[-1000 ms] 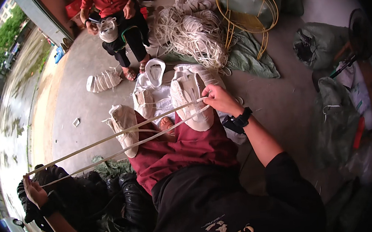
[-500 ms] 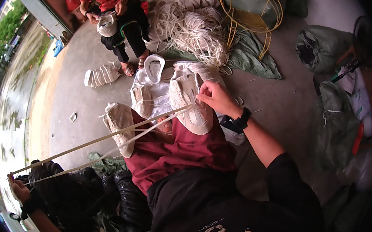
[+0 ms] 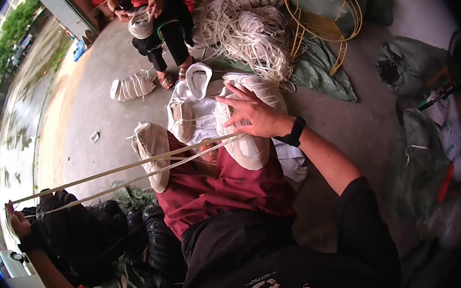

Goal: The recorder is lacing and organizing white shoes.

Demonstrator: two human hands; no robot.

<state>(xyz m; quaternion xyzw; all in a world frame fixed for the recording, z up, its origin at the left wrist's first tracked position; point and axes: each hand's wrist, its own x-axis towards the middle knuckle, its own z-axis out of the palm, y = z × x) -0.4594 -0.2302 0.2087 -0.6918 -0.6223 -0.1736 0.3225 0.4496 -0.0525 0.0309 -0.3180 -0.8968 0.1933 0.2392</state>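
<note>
A white shoe (image 3: pixel 245 149) rests on my right thigh near the knee. Its long cream shoelace (image 3: pixel 127 166) runs in two taut strands leftward across my lap to my left hand (image 3: pixel 18 221), which grips it far out at the left. Over the upper part of that shoe is my right hand (image 3: pixel 258 114), fingers spread, its thumb close to where the strands leave the shoe. The hand hides much of the lacing area. A second white shoe (image 3: pixel 152 151) lies on my left knee, apart from both hands.
More white shoes (image 3: pixel 199 80) lie on a white cloth beyond my knees. A lace-wrapped shoe (image 3: pixel 133 88) is on the floor. A person (image 3: pixel 160 23) sits opposite holding a shoe. Piled laces (image 3: pixel 247 34), a wicker chair (image 3: pixel 336 28) and dark bags (image 3: pixel 78 231) surround me.
My right hand has gone from pinched fingers at the shoe's side to spread fingers above it. My left hand still holds the lace stretched; the whole view has shifted slightly.
</note>
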